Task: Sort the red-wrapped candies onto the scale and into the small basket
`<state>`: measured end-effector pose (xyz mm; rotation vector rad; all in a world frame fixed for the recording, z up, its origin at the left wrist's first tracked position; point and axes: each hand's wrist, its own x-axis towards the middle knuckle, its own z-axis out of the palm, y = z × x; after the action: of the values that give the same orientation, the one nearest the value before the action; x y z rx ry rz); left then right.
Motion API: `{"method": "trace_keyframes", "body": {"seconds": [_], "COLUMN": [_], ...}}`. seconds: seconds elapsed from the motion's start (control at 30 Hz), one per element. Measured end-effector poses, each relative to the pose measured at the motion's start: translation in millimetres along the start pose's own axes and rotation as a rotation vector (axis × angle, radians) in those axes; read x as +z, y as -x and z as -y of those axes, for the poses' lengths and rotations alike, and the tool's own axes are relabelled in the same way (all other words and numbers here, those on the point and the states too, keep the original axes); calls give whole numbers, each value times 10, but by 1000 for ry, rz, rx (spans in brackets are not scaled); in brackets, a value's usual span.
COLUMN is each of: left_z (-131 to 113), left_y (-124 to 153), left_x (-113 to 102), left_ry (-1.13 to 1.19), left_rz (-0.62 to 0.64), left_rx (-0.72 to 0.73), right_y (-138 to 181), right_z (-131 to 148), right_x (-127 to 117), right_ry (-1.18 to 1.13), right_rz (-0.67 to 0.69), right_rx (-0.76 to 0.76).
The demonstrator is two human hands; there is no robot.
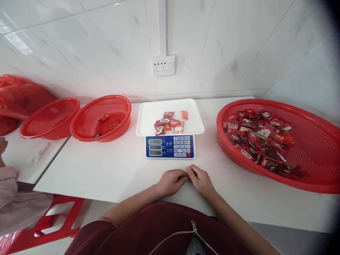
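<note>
My left hand (171, 182) and my right hand (199, 180) rest on the white table (106, 170) just in front of the scale, fingertips meeting in a pinch. Both are curled closed; whatever lies between the fingertips is too small to make out. Ahead stands a blue-faced digital scale (170, 146) with a white tray (148, 118) holding several red wrapped candies (170, 124). A large red mesh basket (305, 113) to my right holds a heap of red wrapped candies (257, 138).
A smaller red mesh basket (87, 117) with a few candies sits left of the scale, beside a red bowl (47, 118) on a neighbouring table. Red plastic bags (18, 95) lie far left. A red stool (50, 219) and another person's sleeve (7, 180) are at lower left.
</note>
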<state>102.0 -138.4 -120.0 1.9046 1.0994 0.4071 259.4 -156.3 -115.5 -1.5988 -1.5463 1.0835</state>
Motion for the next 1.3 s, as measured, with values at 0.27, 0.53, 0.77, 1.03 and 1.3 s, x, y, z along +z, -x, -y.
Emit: {"method": "trace_keyframes", "body": {"seconds": [0.27,0.53,0.77,1.03,1.3], "left_z": [-41,-401,-573,-732,-567], "left_y": [9,-333,-1154,-1683,-1346], "left_x": [-43,-804,-1321,-1383,-1720], "left_ry": [69,-366,-755,-845,-751], "left_rz": [6,-432,-199,89,69], "left_rx": [-4,319,414,258,216], "right_y": [-6,-11,-5,6,17], "right_z": [-51,-72,-78,-103,-15], "right_x": [11,30,35,21,-10], "right_ry": [-105,-113,-122,-131,-61], "right_rz": [-32,8,46,73,87], "right_rx": [-58,-63,-77,-88,-95]}}
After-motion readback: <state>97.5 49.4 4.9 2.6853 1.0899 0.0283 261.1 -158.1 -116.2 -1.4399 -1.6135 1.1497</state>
